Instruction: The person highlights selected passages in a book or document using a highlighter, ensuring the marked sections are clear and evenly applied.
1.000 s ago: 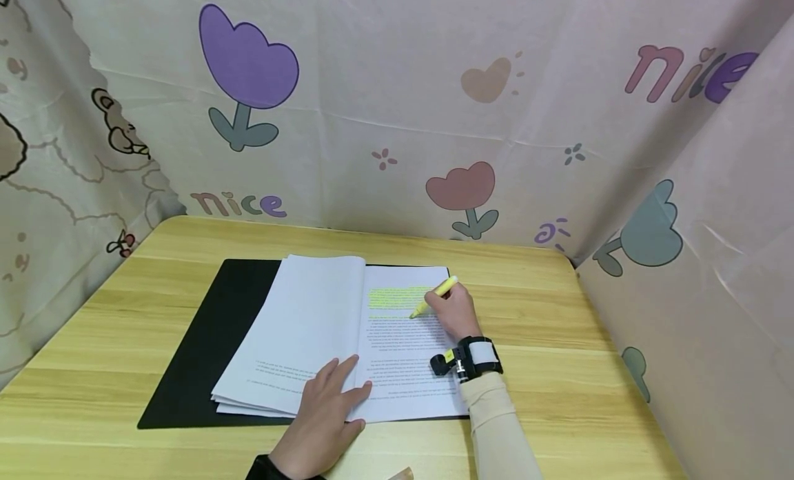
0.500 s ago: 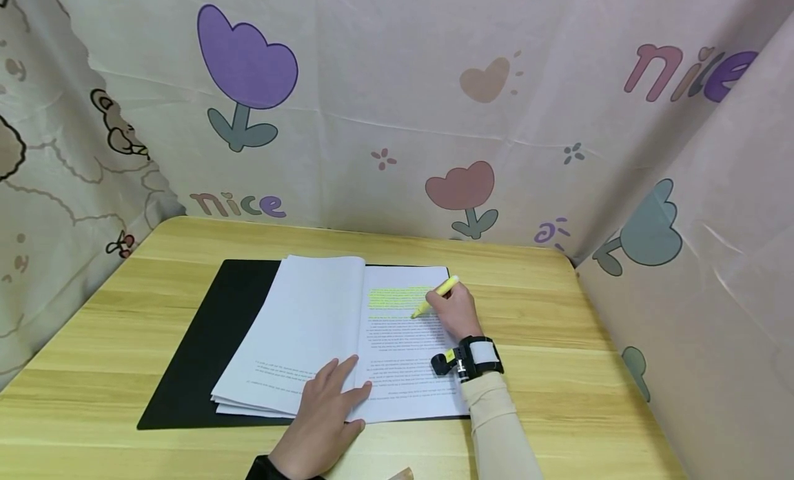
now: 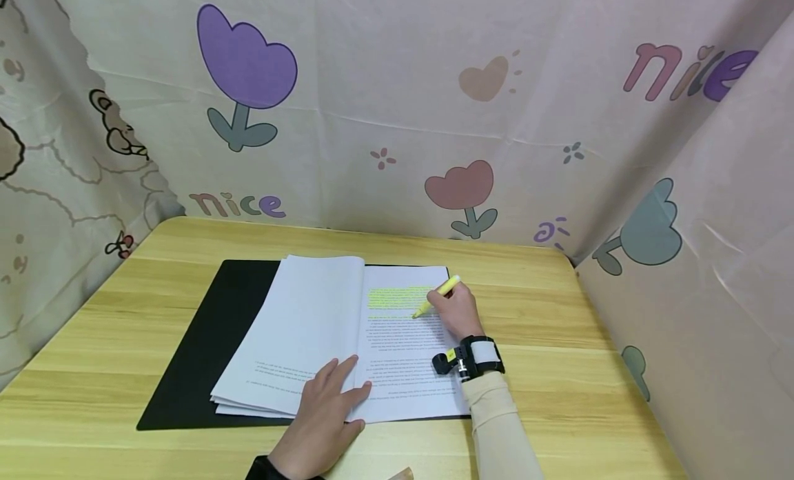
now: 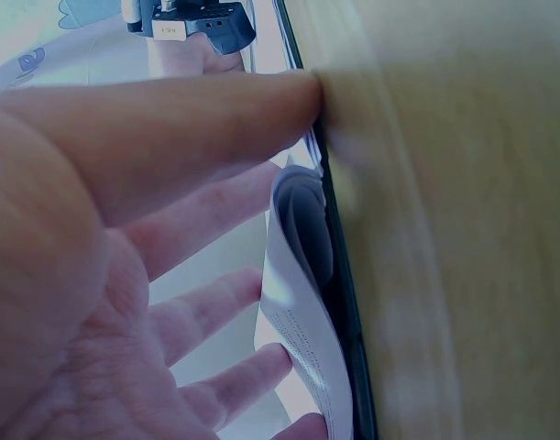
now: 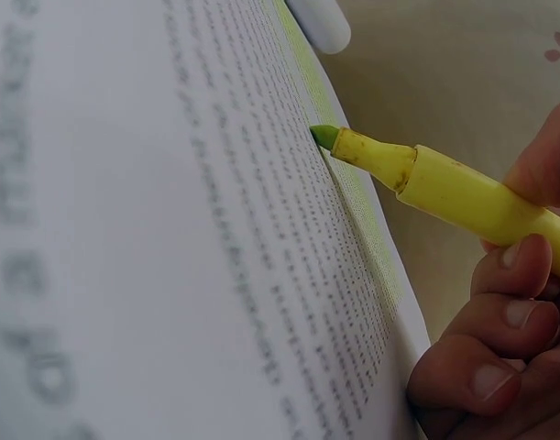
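Note:
My right hand (image 3: 457,312) grips a yellow highlighter (image 5: 463,190) between thumb and fingers. Its greenish tip touches a line of print on the right page (image 3: 409,370). Above that line, yellow marks cover a block of text near the page's top. My left hand (image 3: 325,411) lies with fingers spread over the lower part of the open pages, around the fold. In the left wrist view its fingertips rest on the curled left sheets (image 4: 302,302), and the thumb reaches the front edge of the paper.
Under the papers lies a black folder or mat (image 3: 186,376), showing widely at the left. All of it sits on a light wooden table (image 3: 533,425). A patterned cloth (image 3: 372,66) hangs behind and at both sides. My right wrist wears a strapped camera (image 3: 471,358).
The highlighter tip has slid slightly to the right along the text line, with my right hand moving along. My left hand has stayed in place.

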A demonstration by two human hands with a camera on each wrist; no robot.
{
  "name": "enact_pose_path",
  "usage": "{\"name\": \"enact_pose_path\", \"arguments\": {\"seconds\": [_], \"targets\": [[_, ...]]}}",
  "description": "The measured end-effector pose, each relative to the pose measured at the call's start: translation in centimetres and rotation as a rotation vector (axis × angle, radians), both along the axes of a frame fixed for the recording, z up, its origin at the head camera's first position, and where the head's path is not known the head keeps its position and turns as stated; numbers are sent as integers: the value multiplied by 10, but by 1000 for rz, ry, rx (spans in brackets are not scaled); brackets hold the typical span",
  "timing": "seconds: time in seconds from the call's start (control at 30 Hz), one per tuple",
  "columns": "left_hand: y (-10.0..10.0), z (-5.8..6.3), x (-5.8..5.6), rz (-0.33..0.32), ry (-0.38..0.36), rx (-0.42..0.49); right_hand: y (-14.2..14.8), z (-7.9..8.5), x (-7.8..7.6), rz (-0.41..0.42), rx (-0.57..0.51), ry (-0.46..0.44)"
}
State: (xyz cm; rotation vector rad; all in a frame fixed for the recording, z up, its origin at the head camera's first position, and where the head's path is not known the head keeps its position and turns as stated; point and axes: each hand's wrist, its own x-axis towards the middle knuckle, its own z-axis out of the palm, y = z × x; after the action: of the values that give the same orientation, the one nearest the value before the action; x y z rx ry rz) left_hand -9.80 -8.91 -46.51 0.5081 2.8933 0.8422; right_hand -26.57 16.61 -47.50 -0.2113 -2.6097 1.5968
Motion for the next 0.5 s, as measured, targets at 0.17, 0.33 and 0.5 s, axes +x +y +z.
{"name": "enact_pose_path", "arguments": {"seconds": [0.17,0.33,0.5], "targets": [[0,0,0,1,6,2,0,1,1,-10,16,11],[0,0,0,-1,11,-3,0,1,1,-12,23,15],[0,-1,1,-1,14,1,0,1,1,-23,25,7]]}}
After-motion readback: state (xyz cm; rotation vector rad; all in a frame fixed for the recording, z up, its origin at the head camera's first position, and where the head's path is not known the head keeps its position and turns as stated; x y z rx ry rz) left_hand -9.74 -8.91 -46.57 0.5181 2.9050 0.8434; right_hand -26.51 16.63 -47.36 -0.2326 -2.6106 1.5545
